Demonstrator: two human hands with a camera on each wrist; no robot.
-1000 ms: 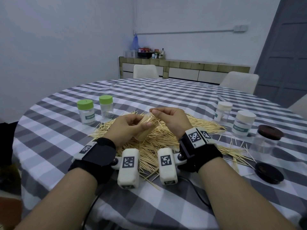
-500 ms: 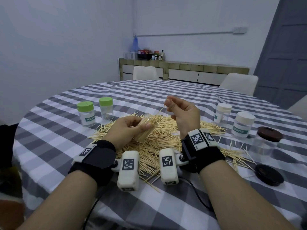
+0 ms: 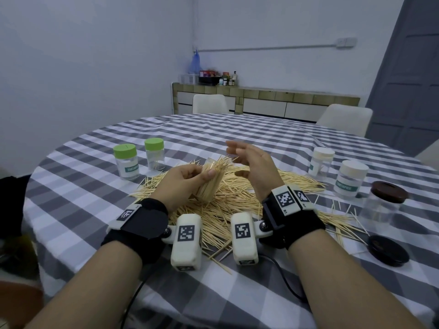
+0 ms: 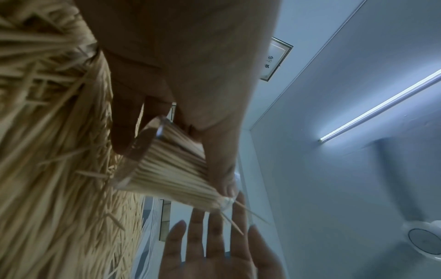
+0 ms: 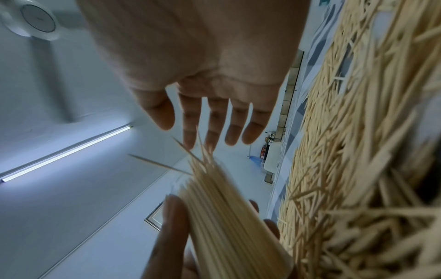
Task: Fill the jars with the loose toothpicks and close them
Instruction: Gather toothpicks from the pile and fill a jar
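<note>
Having released its toothpick, the right hand [image 3: 251, 165] now hovers open; left hand [image 3: 183, 184] grips the nearly full clear plastic jar [image 3: 210, 181].

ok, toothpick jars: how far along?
Done: none clearly; the capped jars look mostly empty. In hand: left hand grips an open jar packed with toothpicks; right hand open by its mouth. Left: cap it, clear the pile.
</note>
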